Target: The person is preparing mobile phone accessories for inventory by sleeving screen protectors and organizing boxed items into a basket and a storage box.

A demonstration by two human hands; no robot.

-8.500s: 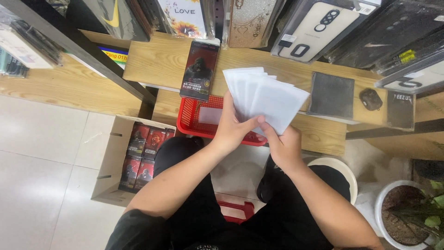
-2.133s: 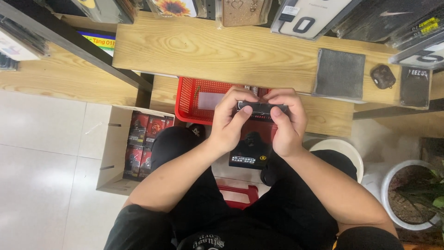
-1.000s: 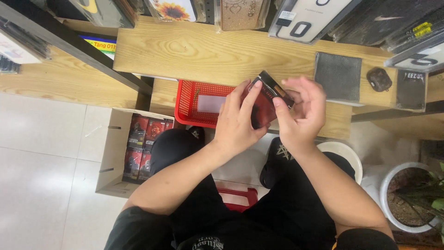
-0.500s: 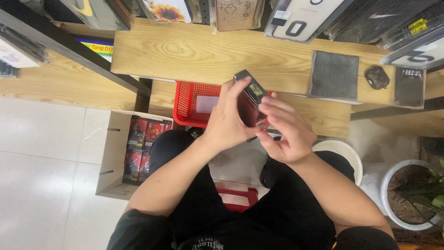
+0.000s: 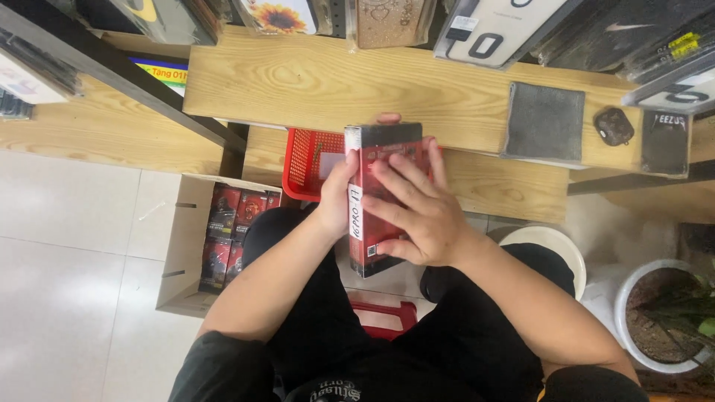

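Two hands, one box: both hands are on a flat red and black box [image 5: 383, 197], held up flat toward the camera in front of the chest, above the lap and in front of the red mesh basket [image 5: 307, 160].
Carton on the floor: at far left an open cardboard carton [image 5: 186, 249] stands beside the knee, with more red and black packs upright in it.
Left hand: the left hand [image 5: 337, 201] grips the box's left edge from behind; the thumb lies on the white side strip, and the other fingers are hidden at the back, so how far they curl cannot be told.
Right hand: the right hand [image 5: 417, 212] lies spread over the box's front, fingers [image 5: 398, 182] fanned wide and pressing flat rather than pinching; one fingertip shows past the top edge.
Just changed: half a second ago the hands held a small dark piece tilted edge-on above the basket; now the full broad face of the box is turned up, so I judge the handling has gone from fiddling with a narrow part to holding the closed pack whole.
Against the earliest frame: then the hands fanned out several white cards or sleeves, and a dark pack lay on the wooden shelf [image 5: 313, 78]; now no white cards show, and that spot on the shelf is bare.
Right side: the grey pad [image 5: 545, 123] and small dark case [image 5: 613, 125] sit as before.
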